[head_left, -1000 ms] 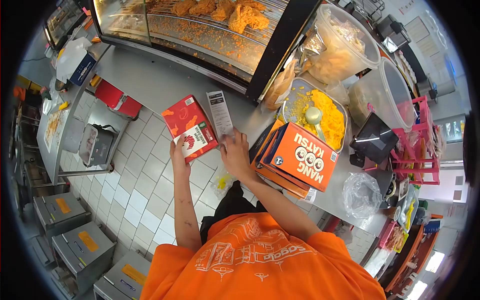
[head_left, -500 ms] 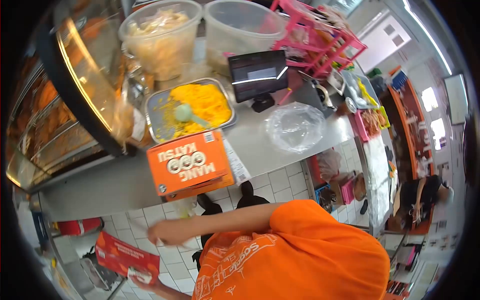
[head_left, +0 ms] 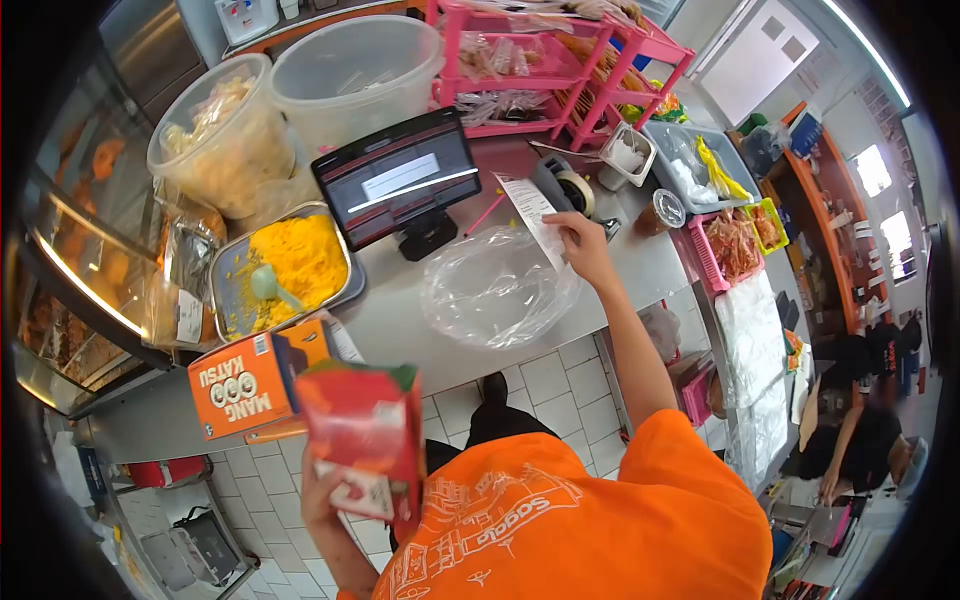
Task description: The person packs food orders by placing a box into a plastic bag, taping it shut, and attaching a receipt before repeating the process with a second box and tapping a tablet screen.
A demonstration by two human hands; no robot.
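My left hand (head_left: pixel 322 498) is closed around a red printed carton (head_left: pixel 362 430), slightly blurred, raised in front of the counter's edge. Beside the carton an orange box (head_left: pixel 238 395) marked "MANG KATSU" lies on the counter. My right hand (head_left: pixel 585 245) reaches over the counter and pinches the end of a long printed receipt (head_left: pixel 533 215). Under that hand spreads a clear plastic bag (head_left: pixel 490 300). A tablet screen (head_left: pixel 398 185) on a stand faces me, left of the receipt.
A metal tray (head_left: pixel 222 285) holds yellow food and a pale scoop (head_left: pixel 268 283). Behind stand two plastic tubs (head_left: pixel 357 75) and a pink rack (head_left: pixel 525 85). A glass display case (head_left: pixel 85 260) borders the left. At far right is another person (head_left: pixel 850 440).
My right hand has moved from the lower left to the right and now grips the receipt. My left hand has raised the red carton towards the counter. The view has shifted too.
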